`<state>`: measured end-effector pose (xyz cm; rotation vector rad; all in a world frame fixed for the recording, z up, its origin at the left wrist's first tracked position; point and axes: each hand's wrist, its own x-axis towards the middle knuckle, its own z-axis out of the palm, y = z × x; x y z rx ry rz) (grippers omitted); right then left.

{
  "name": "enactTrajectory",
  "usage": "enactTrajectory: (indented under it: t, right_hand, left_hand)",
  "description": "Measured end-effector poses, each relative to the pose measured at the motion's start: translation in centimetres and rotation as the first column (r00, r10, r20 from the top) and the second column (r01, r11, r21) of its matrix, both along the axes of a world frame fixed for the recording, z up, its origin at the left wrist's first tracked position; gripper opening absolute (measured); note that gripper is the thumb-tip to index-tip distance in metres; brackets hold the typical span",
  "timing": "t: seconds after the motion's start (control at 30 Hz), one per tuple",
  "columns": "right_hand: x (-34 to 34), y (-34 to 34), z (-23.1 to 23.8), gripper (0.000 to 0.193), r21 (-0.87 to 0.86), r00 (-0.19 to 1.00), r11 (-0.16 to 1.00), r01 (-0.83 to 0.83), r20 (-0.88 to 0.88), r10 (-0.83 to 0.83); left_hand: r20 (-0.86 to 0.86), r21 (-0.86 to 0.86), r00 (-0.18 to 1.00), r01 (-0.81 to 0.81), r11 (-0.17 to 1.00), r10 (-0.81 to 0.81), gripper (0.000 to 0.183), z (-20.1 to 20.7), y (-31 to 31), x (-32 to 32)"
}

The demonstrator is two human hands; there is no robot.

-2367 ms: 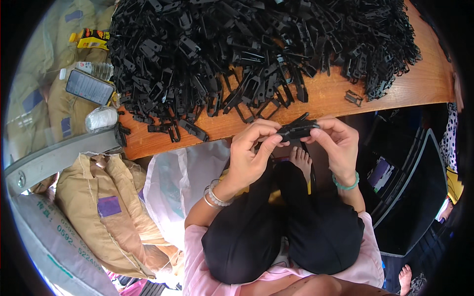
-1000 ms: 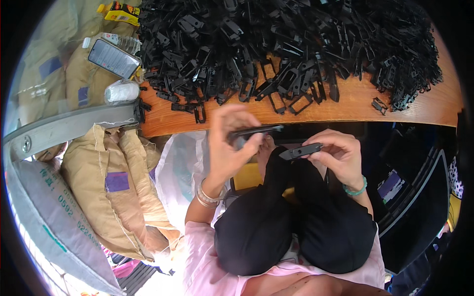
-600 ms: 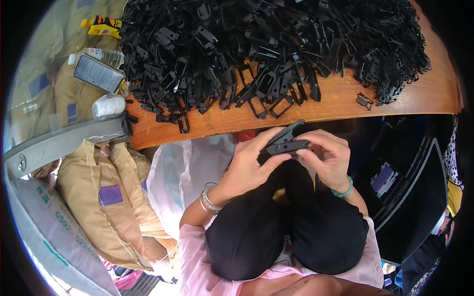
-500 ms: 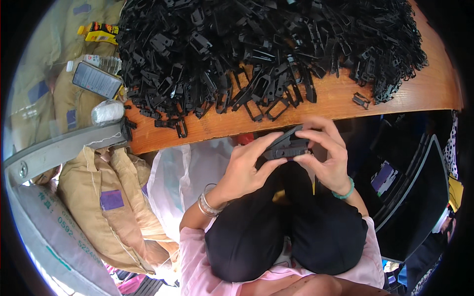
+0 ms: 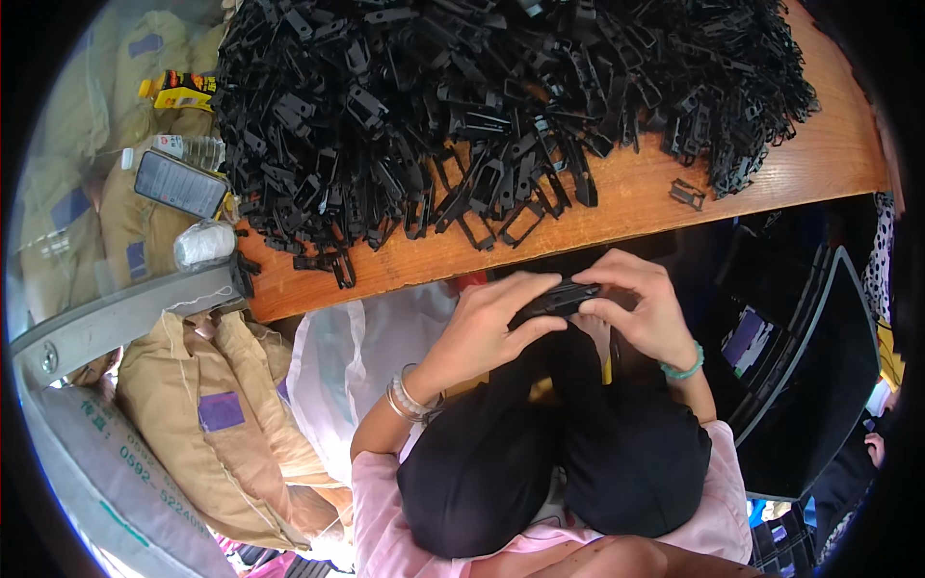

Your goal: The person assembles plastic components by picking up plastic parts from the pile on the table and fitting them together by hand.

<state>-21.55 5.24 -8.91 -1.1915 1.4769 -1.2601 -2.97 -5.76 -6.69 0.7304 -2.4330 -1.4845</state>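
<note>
A small black plastic part (image 5: pixel 557 300) is held between my two hands, above my knees and just short of the table's near edge. My left hand (image 5: pixel 491 316) pinches its left end, thumb below and fingers on top. The fingers and thumb of my right hand (image 5: pixel 641 301) grip its right end. Fingers cover much of the part, so its exact kind cannot be made out. Beyond my hands, a large heap of similar black plastic parts (image 5: pixel 385 125) covers most of the table, and one loose black frame-shaped piece (image 5: pixel 687 194) lies apart at the right.
The wooden table (image 5: pixel 636 197) ends just beyond my hands. To the left are a phone (image 5: pixel 179 184), a clear bottle (image 5: pixel 193 150), a yellow-labelled bottle (image 5: pixel 183 91) and a white thread roll (image 5: pixel 205 245). Brown sacks (image 5: pixel 207 433) stand lower left; a black bin (image 5: pixel 819 376) stands right.
The black part was spread in a V between my hands and now looks closed up and flatter. My right hand has come down slightly and the view has shifted a little.
</note>
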Motion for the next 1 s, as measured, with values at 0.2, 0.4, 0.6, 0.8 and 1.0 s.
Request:
enactTrajectory:
  t: [0.2,0.4,0.6,0.8,1.0]
  right_hand:
    - [-0.2,-0.3,-0.5,0.018,0.097,0.974,0.98,0.175,-0.163,-0.158]
    - [-0.4,-4.9,0.6,0.013,-0.283,0.787,0.93,0.234,-0.506,-0.353]
    - [-0.6,-8.3,0.1,0.016,-0.417,0.619,0.898,0.138,-0.672,-0.407]
    - [-0.7,-8.4,-0.1,0.019,-0.322,0.574,0.942,0.093,-0.756,-0.315]
    - [-0.8,-8.1,0.1,0.022,-0.383,0.394,0.899,0.215,-0.808,-0.438]
  left_hand:
    - [-0.09,-0.797,0.993,-0.025,0.604,-0.077,0.047,-2.4,-1.7,-3.4]
    - [0.078,-0.816,0.997,0.064,0.574,-0.001,0.06,-3.9,-3.3,-3.9]
    - [-0.11,-0.83,0.993,-0.115,0.546,0.042,0.046,-4.5,-3.5,-2.9]
    - [-0.252,-0.792,0.962,-0.267,0.549,0.104,0.038,-5.0,-3.4,-2.8]
    - [-0.285,-0.789,0.946,-0.324,0.522,0.156,0.034,-4.9,-3.4,-2.9]
